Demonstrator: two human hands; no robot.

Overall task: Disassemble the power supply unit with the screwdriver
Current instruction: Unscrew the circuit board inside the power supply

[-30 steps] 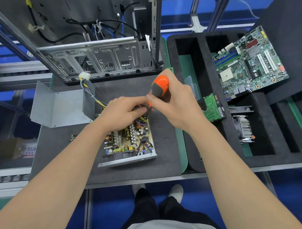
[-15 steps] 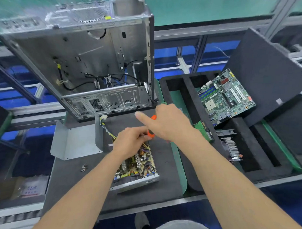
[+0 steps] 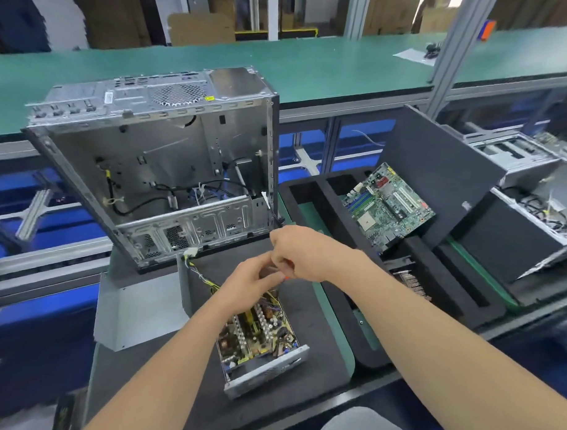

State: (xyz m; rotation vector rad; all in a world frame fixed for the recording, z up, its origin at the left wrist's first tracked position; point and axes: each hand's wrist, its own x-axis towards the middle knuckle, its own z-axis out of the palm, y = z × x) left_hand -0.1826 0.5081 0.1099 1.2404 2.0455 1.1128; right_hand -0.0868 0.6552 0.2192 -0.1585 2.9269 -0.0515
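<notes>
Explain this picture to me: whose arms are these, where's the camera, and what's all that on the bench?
No robot here: a person works with two bare hands, filmed by a camera worn on the head, looking down. The right hand grips an orange-handled screwdriver, mostly hidden; the left hand meets it above the opened power supply unit on the black mat. Behind stands an open computer case; a grey metal cover lies left, a motherboard in the foam tray right.

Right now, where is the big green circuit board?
The green circuit board is on the right in the head view, leaning in the black foam tray, right of the open computer case.
</notes>
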